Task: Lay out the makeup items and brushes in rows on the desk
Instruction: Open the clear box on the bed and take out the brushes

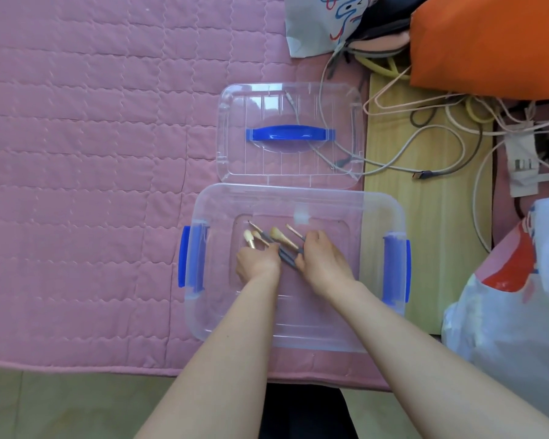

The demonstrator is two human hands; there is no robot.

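So the big pink quilted mat (92, 153) covers most of the surface, and that's where I reckon the rows are meant to go, since nothing is laid out on it yet. Near me sits the clear storage bin (374, 210) with blue side latches, and just beyond it, on the far side, its clear lid (235, 99) lies flat with the blue handle up. Off to the right there's a wooden board with a mess of cables (441, 134), an orange bag (488, 42) far right, and a white plastic bag (504, 312) near right.

Both my hands are down inside the bin. The makeup brushes (279, 236) are bunched on the bin floor, bristles fanning toward the far left, grey handles toward me. My left hand (257, 264) has its fingers curled over the handles on the left of the bunch; my right hand (324, 258) is curled round the handles on the right. I can't tell how tight either grip is.

So this looks like the gathering step. Next I'd say lift the whole bunch out together, swing left over the mat, then set the brushes down one by one in a row.
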